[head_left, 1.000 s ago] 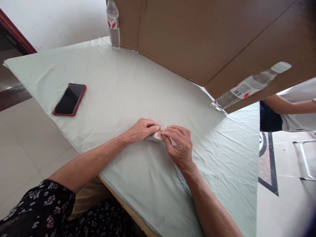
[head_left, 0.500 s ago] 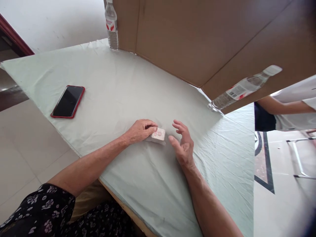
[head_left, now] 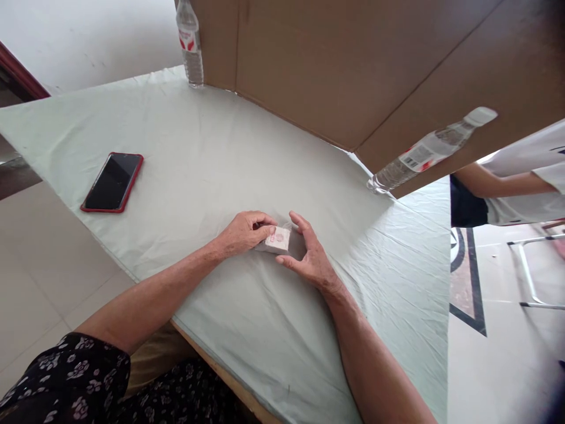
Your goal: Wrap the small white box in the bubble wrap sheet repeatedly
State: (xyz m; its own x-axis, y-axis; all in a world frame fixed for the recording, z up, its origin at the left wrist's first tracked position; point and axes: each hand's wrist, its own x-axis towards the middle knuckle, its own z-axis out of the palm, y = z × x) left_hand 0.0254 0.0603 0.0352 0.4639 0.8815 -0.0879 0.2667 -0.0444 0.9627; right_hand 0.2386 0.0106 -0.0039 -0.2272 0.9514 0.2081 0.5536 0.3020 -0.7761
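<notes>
A small whitish block with faint red print [head_left: 279,240] lies on the pale green tablecloth [head_left: 212,153], with what looks like clear plastic about its lower edge. My left hand [head_left: 247,232] grips its left end, thumb on the printed top, other fingers curled along the far side. Around the right end curves my right hand [head_left: 309,256], thumb and fingers spread apart. Its thumb tip is close to the near right corner; whether it touches the block I cannot tell.
A phone with a red case [head_left: 113,182] lies at the left. A large brown cardboard panel [head_left: 300,70] stands at the back, with a water bottle [head_left: 189,47] at its left and a tilted bottle [head_left: 428,153] at its right. Another person's arm [head_left: 503,181] shows at far right.
My right hand has moved left and closer, so its thumb and fingers now flank the block's right end. My left hand keeps its hold. The whole view has shifted slightly.
</notes>
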